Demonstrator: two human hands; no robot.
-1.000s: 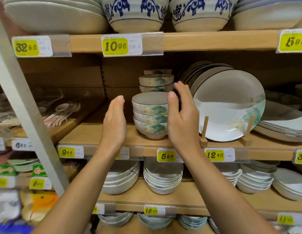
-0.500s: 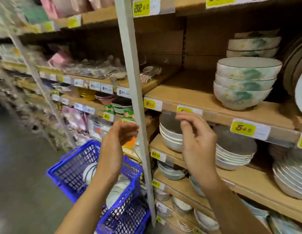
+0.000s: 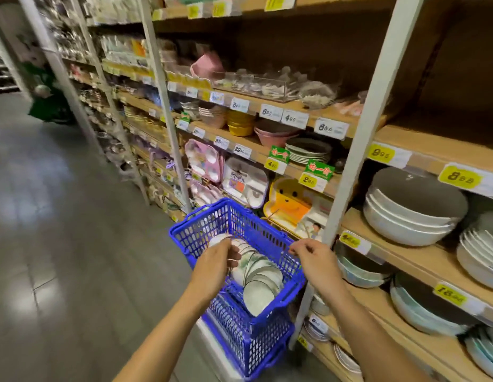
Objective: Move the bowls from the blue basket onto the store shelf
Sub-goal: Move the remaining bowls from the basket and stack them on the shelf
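The blue basket point(image 3: 248, 232) stands low in the aisle against the shelving, holding a row of several white bowls with green flower prints point(image 3: 260, 292) tipped on their sides. My left hand point(image 3: 216, 261) reaches into the basket from the left, its fingers curled round the rim of the bowl at the far end of the row point(image 3: 219, 239). Over the basket's right rim hovers my right hand point(image 3: 313, 257), fingers loosely curled and holding nothing. The wooden store shelf point(image 3: 405, 253) runs along the right side.
A white upright post point(image 3: 361, 150) rises just right of the basket. Stacks of white bowls point(image 3: 408, 216) and plates fill the shelves at right. Children's trays point(image 3: 245, 181) stand behind the basket. Grey aisle floor point(image 3: 60, 230) lies at left, with a person in green point(image 3: 48, 106) far off.
My view swung from the flowered bowl stack on the shelf down and left to the basket. Both hands dropped from that stack, and my left hand went into the basket onto a bowl.
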